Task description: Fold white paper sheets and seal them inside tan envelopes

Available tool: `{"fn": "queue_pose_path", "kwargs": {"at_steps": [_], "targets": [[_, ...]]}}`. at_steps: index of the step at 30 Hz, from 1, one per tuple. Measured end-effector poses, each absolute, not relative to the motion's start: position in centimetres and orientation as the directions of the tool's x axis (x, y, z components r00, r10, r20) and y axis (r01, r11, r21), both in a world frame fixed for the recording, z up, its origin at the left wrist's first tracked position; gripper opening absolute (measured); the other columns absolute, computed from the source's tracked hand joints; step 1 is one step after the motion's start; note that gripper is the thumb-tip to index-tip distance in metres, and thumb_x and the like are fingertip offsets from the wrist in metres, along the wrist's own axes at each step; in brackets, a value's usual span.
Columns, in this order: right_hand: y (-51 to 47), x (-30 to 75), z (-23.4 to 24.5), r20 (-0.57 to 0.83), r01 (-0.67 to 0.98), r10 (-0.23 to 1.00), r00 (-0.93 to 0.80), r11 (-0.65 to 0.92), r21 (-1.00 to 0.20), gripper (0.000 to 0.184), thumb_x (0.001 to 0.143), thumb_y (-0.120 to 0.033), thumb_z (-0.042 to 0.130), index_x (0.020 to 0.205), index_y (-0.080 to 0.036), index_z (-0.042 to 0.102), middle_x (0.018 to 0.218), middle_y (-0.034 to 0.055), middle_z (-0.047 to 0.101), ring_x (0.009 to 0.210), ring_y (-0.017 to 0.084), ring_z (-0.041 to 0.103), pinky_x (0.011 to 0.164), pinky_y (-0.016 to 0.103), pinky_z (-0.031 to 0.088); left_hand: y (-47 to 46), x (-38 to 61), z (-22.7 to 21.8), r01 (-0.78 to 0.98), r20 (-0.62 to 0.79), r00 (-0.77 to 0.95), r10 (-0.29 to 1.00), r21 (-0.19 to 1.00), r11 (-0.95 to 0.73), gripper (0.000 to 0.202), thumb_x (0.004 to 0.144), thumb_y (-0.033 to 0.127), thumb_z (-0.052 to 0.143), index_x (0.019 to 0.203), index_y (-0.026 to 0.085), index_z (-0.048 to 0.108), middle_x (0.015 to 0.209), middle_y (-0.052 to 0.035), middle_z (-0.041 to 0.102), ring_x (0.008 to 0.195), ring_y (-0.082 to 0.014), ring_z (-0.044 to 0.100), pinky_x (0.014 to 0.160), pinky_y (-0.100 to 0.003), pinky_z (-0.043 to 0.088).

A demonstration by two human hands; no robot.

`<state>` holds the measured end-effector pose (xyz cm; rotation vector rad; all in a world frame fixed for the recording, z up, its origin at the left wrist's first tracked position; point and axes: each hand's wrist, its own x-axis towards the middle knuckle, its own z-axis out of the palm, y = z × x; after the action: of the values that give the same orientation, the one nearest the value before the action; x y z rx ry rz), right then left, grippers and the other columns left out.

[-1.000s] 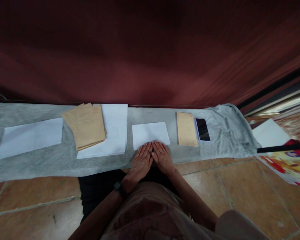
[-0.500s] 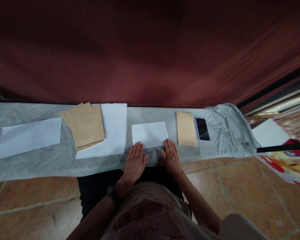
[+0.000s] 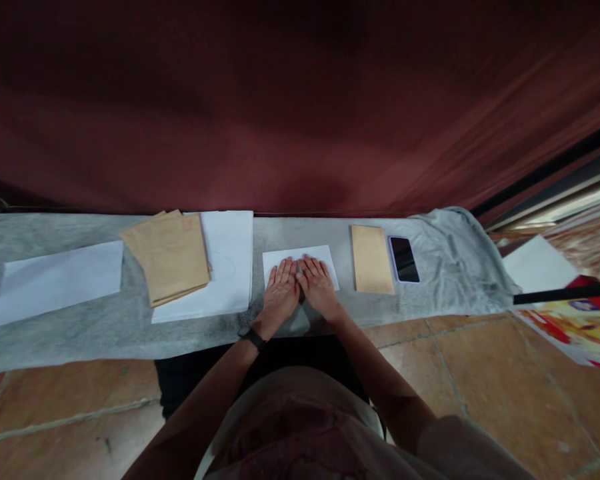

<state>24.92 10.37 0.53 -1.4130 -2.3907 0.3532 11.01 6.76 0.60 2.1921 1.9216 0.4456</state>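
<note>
A white sheet of paper (image 3: 275, 259), looking folded, lies on the grey cloth in front of me. My left hand (image 3: 282, 288) rests flat on its left half, fingers stretched out, with a dark band on the wrist. Flat on the right half is my right hand (image 3: 316, 283), close beside the left with the thumbs almost meeting. Both palms cover much of the paper's lower middle. To the right of it lies a brown envelope (image 3: 373, 260), apart from my hands.
A phone (image 3: 405, 259) lies right of the envelope. On the left, several brown envelopes (image 3: 175, 257) overlap a stack of white paper (image 3: 235, 267). Farther left is another white sheet (image 3: 60, 280). The grey cloth (image 3: 300, 230) covers a narrow surface before a dark red panel (image 3: 290, 133).
Both hands have moved inward and up from the paper's lower corners onto its middle, coming side by side. The paper stays in place.
</note>
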Motion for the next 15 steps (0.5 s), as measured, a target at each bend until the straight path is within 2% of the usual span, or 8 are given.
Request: {"fn": "queue_pose_path", "kwargs": {"at_steps": [4,10,13,15], "targets": [[11.4,24.7,0.3,0.166,0.825,0.892,-0.419,0.451,-0.34,0.05,0.109,-0.035,0.037,0.155,-0.016,0.046,0.163,0.0123,0.041,0.153,0.028,0.034,0.126,0.052,0.024,7.2,10.3,0.6,0.93,0.127,0.004,0.992,0.363,-0.05,0.058,0.101,0.026,0.035,0.156,0.005,0.037,0.166,-0.0202,0.033,0.158,-0.029,0.022,0.128,-0.054,0.017],[12.8,24.3,-0.5,0.187,0.882,0.933,-0.308,0.353,-0.311,0.052,0.109,-0.036,0.037,0.157,-0.017,0.044,0.164,0.0143,0.04,0.152,0.03,0.035,0.124,0.054,0.025,7.4,9.0,0.4,0.88,0.131,-0.178,0.975,0.464,0.099,0.061,0.096,0.025,0.045,0.15,-0.003,0.042,0.164,-0.028,0.031,0.155,-0.036,0.027,0.126,-0.055,0.026],[13.1,24.1,-0.9,0.188,0.905,0.948,-0.256,0.303,-0.299,0.053,0.109,-0.037,0.037,0.157,-0.016,0.042,0.164,0.016,0.038,0.152,0.031,0.034,0.124,0.055,0.025,7.3,8.2,0.3,0.817,0.11,-0.227,0.968,0.562,0.128,0.062,0.094,0.025,0.049,0.148,-0.004,0.045,0.164,-0.029,0.031,0.154,-0.0369,0.03,0.126,-0.053,0.028],[13.2,24.0,-1.0,0.188,0.912,0.952,-0.241,0.288,-0.291,0.054,0.109,-0.038,0.037,0.157,-0.015,0.042,0.165,0.0168,0.036,0.153,0.031,0.034,0.124,0.055,0.024,7.2,7.8,0.4,0.728,0.073,-0.285,0.956,0.665,0.166,0.062,0.093,0.027,0.052,0.148,0.001,0.046,0.164,-0.0256,0.033,0.154,-0.0346,0.031,0.126,-0.05,0.03]]}}
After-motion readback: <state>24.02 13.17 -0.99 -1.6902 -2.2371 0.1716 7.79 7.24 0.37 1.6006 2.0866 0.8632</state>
